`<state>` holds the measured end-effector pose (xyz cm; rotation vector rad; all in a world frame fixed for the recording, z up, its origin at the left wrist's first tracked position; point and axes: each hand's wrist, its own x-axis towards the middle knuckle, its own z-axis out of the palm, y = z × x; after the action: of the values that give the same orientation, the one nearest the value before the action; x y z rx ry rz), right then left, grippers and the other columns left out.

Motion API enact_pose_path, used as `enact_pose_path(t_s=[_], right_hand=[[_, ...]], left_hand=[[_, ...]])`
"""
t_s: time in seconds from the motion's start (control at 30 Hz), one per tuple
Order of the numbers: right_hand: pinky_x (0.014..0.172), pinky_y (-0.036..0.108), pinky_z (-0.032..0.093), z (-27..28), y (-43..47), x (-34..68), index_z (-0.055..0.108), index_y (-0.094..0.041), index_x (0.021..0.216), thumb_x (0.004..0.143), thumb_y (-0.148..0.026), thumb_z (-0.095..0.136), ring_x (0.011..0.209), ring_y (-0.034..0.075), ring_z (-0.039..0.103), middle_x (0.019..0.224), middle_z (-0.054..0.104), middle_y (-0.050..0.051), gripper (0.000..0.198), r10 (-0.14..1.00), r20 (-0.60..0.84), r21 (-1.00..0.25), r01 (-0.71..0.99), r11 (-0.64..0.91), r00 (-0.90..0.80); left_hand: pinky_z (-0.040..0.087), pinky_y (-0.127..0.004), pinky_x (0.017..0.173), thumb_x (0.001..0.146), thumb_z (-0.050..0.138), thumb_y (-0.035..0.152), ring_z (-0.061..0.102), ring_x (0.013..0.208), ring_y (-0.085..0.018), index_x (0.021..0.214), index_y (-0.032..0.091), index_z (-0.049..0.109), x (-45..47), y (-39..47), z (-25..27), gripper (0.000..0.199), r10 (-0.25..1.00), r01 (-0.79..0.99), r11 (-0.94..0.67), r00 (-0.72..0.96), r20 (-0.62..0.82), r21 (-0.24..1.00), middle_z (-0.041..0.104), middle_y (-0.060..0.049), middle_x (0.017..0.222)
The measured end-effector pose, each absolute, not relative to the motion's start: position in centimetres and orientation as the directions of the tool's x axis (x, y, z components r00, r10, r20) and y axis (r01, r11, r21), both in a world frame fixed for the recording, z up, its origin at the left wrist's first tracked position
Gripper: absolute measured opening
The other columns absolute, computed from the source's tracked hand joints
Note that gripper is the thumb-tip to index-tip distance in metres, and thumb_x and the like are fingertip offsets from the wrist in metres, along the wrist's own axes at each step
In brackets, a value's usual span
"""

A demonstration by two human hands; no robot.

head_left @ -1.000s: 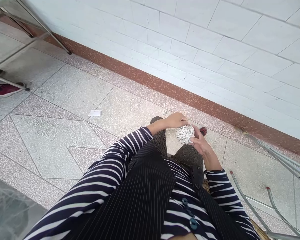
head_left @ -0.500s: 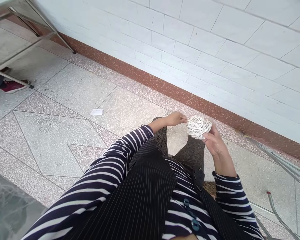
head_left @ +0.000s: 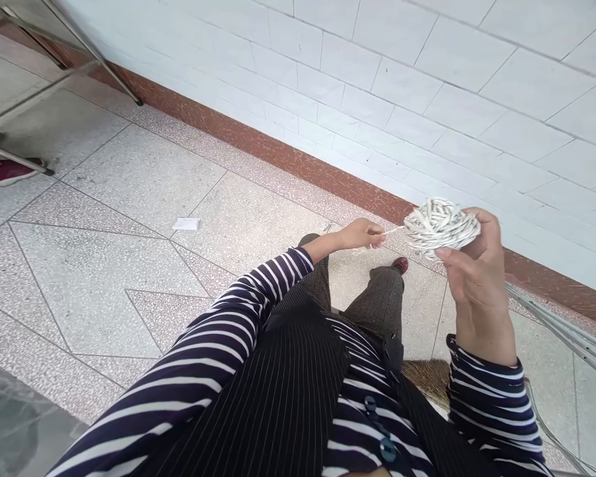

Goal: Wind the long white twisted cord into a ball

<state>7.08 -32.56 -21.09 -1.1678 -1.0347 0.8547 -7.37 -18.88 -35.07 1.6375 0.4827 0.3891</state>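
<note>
A ball of white cord with dark flecks is raised in front of the wall, wound in loose thick strands. My right hand grips its right side, thumb below and fingers behind, partly hidden by the ball. From the ball's left side a short strand runs taut to my left hand. There the fingers are closed in a pinch on the strand. Both hands are above the floor, beyond my knees.
White tiled wall with a reddish-brown skirting ahead. On the floor lies a small white paper. A metal-legged table and a person's red shoe are at left. Metal tubes lie at right; bristles show beside me.
My right hand has lifted the ball of cord up and to the right, closer to the camera. The left hand has shifted slightly right, and more strand shows between the hands.
</note>
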Motion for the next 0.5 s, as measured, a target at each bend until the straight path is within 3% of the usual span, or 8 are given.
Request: enact_pose_path(t_s=[0.1,0.33,0.5], right_hand=[[0.097,0.043,0.049,-19.3,-32.2,7.4,0.062,-0.028,0.106,0.052,-0.012,0.085,0.100,0.022,0.059,0.106,0.061,0.001,0.061,0.914,0.237,-0.964,-0.037,0.263,0.330],[0.110,0.057,0.040,-15.3,-33.3,6.7,0.065,-0.029,0.108,0.057,-0.009,0.074,0.122,0.031,0.054,0.116,0.061,0.004,0.055,0.852,0.402,-0.904,0.000,0.427,0.334],[0.116,0.063,0.032,-13.7,-34.8,6.0,0.066,-0.032,0.107,0.057,-0.011,0.068,0.129,0.034,0.049,0.119,0.061,0.001,0.054,0.816,0.449,-0.892,0.124,0.435,0.365]], left_hand=[[0.050,-0.019,0.062,0.090,0.054,0.026,0.061,0.068,-0.009,0.076,0.009,0.066,-7.3,-17.7,-34.9,0.025,0.534,0.064,-0.136,0.846,0.018,0.989,0.066,-0.005,0.074],[0.048,-0.020,0.058,0.088,0.056,0.025,0.059,0.065,-0.010,0.075,0.010,0.066,-6.7,-14.7,-35.6,0.022,0.575,0.159,-0.293,0.817,0.041,0.943,0.063,-0.003,0.072],[0.047,-0.022,0.058,0.088,0.052,0.017,0.059,0.064,-0.011,0.105,0.013,0.067,-6.4,-13.1,-37.0,0.024,0.681,0.250,-0.262,0.732,-0.005,0.932,0.067,-0.004,0.080]])
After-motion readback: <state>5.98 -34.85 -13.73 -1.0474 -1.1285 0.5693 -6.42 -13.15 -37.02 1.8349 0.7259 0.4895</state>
